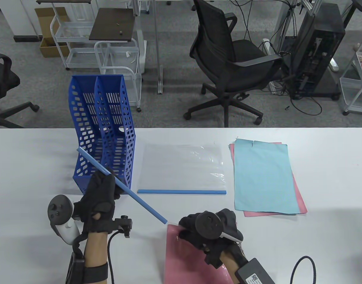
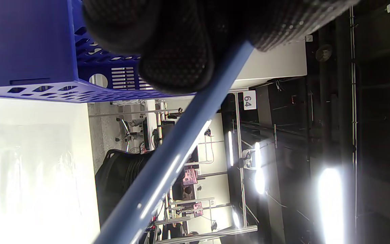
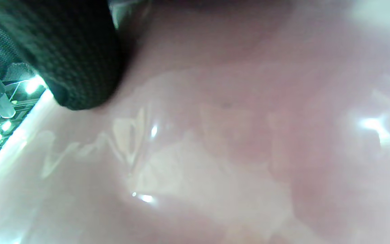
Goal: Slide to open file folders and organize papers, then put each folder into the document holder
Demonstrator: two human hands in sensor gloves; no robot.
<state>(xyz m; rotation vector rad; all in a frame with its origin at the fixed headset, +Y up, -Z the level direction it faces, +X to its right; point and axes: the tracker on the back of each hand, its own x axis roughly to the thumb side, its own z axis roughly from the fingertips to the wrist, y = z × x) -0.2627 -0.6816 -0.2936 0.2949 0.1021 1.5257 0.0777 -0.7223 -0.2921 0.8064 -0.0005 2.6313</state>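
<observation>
- Table view: my left hand grips a blue slide bar, held slantwise above the tabletop in front of the blue holder.
- My right hand pinches the top edge of a pink-filled folder near me.
- A clear folder with its own bar lies mid-table, beside stacked blue and pink papers.
- Left wrist view: fingers curl round the bar, the holder behind.
- Right wrist view: a fingertip presses glossy pink plastic; I see little else.
</observation>
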